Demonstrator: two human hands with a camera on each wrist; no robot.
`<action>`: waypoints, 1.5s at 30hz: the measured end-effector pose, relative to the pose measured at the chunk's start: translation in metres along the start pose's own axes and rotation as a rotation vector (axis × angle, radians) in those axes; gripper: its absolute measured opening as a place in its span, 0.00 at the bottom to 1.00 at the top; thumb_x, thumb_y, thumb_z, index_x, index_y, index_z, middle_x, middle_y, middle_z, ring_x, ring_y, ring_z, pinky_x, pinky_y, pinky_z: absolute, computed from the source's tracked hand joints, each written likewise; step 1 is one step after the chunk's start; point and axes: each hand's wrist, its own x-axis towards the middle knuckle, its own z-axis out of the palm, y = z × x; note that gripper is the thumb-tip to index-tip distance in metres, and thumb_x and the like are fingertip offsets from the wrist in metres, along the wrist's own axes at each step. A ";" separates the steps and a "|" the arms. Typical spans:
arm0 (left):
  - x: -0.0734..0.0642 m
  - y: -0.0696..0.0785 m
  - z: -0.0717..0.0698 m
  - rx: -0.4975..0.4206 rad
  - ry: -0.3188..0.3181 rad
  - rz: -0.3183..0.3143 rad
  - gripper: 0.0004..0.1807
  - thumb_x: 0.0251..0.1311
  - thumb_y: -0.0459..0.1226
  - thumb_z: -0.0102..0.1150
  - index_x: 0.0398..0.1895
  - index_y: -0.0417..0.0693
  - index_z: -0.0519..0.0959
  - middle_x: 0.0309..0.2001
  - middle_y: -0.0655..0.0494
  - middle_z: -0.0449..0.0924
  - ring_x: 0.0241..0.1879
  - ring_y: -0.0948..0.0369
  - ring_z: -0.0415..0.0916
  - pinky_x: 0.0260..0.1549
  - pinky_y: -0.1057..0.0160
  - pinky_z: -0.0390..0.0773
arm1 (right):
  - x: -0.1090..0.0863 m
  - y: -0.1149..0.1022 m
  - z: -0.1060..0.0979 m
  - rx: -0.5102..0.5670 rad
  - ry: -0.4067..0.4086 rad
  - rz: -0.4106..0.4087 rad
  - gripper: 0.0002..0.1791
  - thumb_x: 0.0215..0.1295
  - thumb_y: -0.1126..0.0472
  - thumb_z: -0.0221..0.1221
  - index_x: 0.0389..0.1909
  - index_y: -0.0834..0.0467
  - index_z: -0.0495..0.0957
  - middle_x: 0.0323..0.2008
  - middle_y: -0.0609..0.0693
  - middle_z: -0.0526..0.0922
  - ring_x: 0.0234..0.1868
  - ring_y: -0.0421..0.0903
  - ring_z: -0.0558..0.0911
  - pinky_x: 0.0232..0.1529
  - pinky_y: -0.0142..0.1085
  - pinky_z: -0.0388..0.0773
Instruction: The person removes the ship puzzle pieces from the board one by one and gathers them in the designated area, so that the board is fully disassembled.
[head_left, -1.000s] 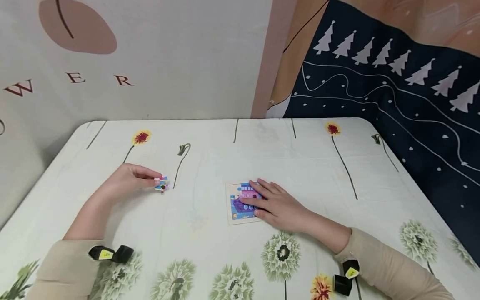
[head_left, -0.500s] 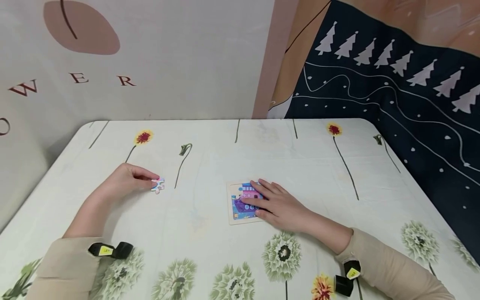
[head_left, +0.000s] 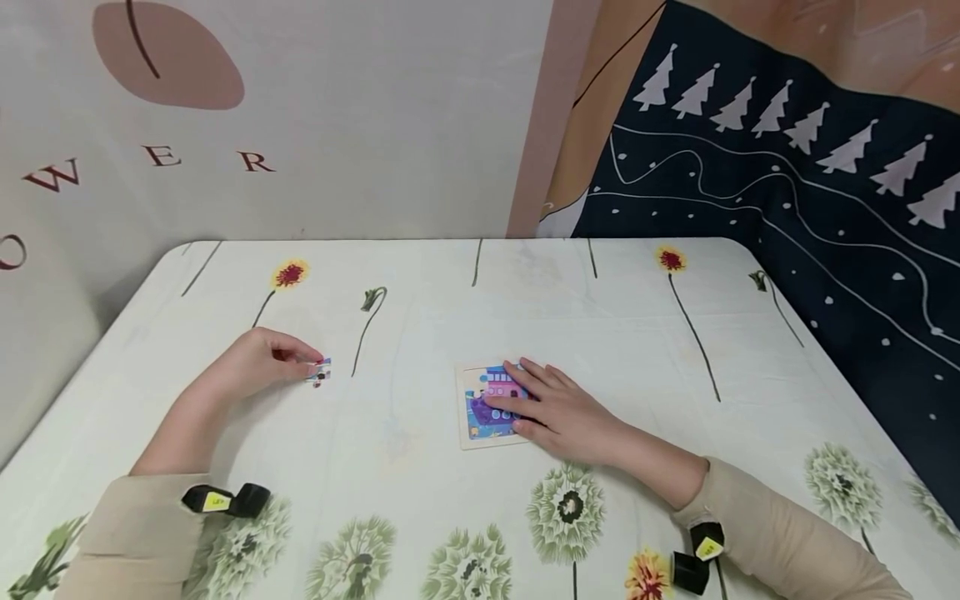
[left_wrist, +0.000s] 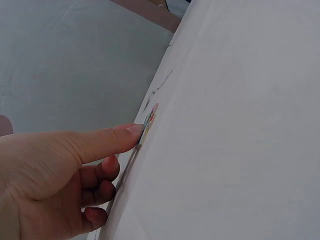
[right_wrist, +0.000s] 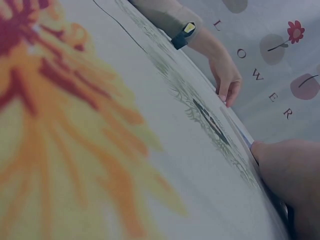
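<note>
My left hand (head_left: 258,362) pinches a small jigsaw puzzle piece (head_left: 321,372) between thumb and fingers, at the left part of the table. Its printed side shows white, blue and dark patches. In the left wrist view the piece (left_wrist: 149,122) stands nearly edge-on at the thumb tip, close to the white cloth. Near the middle lies a square jigsaw puzzle (head_left: 480,421) in a pale frame, with a purple and pink ship picture and a paler patch at its upper left. Spread fingers of my right hand (head_left: 566,417) rest over its right side, hiding that part.
A white tablecloth (head_left: 420,317) printed with flowers and stems covers the table. Behind its far edge rises a pale wall hanging (head_left: 375,125) with letters; a dark cloth with white trees (head_left: 675,200) hangs along the right. Black wrist cameras (head_left: 225,500) sit on both sleeves.
The puzzle piece has turned in my left fingers, its visible face and outline changing between frames. My right hand has stayed on the puzzle. The head view has shifted slightly.
</note>
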 end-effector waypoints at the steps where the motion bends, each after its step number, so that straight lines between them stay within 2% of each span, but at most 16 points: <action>1: 0.000 0.000 0.000 -0.003 -0.002 -0.001 0.11 0.57 0.38 0.66 0.42 0.42 0.85 0.25 0.53 0.75 0.27 0.60 0.64 0.25 0.64 0.65 | 0.000 0.000 0.000 0.001 0.002 0.000 0.26 0.76 0.42 0.33 0.72 0.35 0.57 0.75 0.50 0.41 0.74 0.51 0.38 0.69 0.48 0.36; 8: 0.000 -0.001 0.001 -0.026 -0.005 -0.001 0.11 0.57 0.36 0.66 0.41 0.40 0.85 0.29 0.53 0.78 0.28 0.60 0.66 0.26 0.64 0.67 | -0.002 -0.004 0.000 0.022 0.012 0.029 0.25 0.76 0.41 0.35 0.71 0.35 0.59 0.75 0.55 0.41 0.74 0.52 0.39 0.69 0.51 0.38; 17: 0.001 -0.004 0.001 -0.046 0.008 0.007 0.12 0.56 0.37 0.68 0.41 0.41 0.86 0.29 0.53 0.80 0.28 0.61 0.68 0.26 0.65 0.68 | -0.005 -0.005 -0.003 0.048 0.065 0.044 0.26 0.73 0.40 0.42 0.70 0.38 0.63 0.74 0.58 0.45 0.74 0.55 0.43 0.68 0.52 0.41; 28: 0.002 -0.006 0.001 -0.053 0.010 0.004 0.11 0.56 0.36 0.67 0.40 0.40 0.86 0.30 0.53 0.80 0.29 0.60 0.68 0.26 0.65 0.69 | -0.013 -0.006 -0.010 -0.005 -0.017 0.035 0.29 0.73 0.38 0.40 0.73 0.38 0.56 0.75 0.56 0.43 0.74 0.54 0.42 0.69 0.51 0.41; 45: -0.001 0.002 -0.001 0.003 0.011 0.009 0.15 0.58 0.40 0.66 0.45 0.41 0.84 0.32 0.53 0.78 0.30 0.59 0.68 0.28 0.65 0.69 | -0.015 0.001 -0.009 0.009 -0.049 0.018 0.32 0.72 0.36 0.40 0.74 0.38 0.53 0.75 0.54 0.39 0.74 0.53 0.39 0.69 0.50 0.41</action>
